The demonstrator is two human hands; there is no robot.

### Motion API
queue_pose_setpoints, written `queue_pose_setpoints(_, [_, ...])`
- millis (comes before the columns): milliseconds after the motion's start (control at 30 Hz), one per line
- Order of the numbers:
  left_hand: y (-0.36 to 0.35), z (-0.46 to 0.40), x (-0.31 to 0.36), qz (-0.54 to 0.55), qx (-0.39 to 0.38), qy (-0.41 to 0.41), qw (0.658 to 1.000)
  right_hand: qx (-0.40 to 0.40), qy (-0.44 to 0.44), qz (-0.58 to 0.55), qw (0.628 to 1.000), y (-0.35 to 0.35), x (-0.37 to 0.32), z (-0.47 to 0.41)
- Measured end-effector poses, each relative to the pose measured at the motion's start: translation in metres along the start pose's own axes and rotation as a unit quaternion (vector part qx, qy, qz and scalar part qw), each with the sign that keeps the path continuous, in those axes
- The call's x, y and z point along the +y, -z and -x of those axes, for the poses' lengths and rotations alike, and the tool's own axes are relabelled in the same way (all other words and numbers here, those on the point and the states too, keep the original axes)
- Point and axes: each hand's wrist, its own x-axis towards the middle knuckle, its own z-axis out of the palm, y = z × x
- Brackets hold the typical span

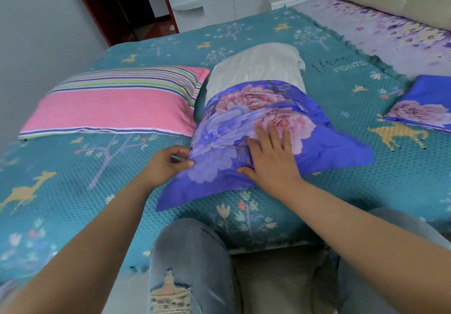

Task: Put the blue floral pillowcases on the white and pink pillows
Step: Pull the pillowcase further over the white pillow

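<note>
Left hand point(168, 165) pinches the edge of the pillowcase point(244, 143), right hand point(271, 160) beside it lies flat, fingers spread, on the half-covered white pillow point(258, 65).

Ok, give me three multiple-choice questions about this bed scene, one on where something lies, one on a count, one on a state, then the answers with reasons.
1. Where does the pink pillow with the striped band lie relative to the white pillow?
A. on its left
B. on top of it
C. on its right

2. How many blue floral pillowcases are in view?
A. one
B. two
C. four

3. How far is the white pillow covered?
A. bare
B. partly
C. fully

Answers:
1 A, it lies left of the white one on the teal bedspread.
2 B, the blue floral pillowcase on the pillow, under the right hand and pinched by the left hand, plus a folded pillowcase at right.
3 B, its far end shows.
</note>
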Motion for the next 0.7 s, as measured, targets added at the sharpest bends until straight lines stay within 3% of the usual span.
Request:
queue_pose_setpoints(200, [-0.011,-0.015,0.0,-0.039,0.069,-0.063,0.995,0.109,0.202,-0.098,0.968,-0.01,-0.046,-0.019])
queue_pose_setpoints(267, [-0.013,-0.025,0.004,-0.053,0.084,-0.056,0.993,0.095,0.254,-0.078,0.959,-0.016,-0.059,-0.02])
queue_pose_setpoints(333, [-0.013,-0.033,0.002,-0.037,0.077,-0.019,0.996,0.021,0.287,0.007,0.958,-0.028,-0.064,-0.017])
queue_pose_setpoints(400, [-0.012,-0.033,0.002,-0.028,0.043,0.029,0.998,-0.048,0.266,0.068,0.96,-0.037,-0.062,-0.016])
queue_pose_setpoints(567, [0.006,-0.009,0.004,-0.097,-0.037,0.144,0.984,-0.007,0.174,0.056,0.983,-0.027,-0.061,-0.036])
queue_pose_setpoints(700, [0.029,0.033,0.008,0.048,-0.051,0.22,0.973,-0.002,0.162,0.076,0.984,-0.019,-0.072,-0.051])
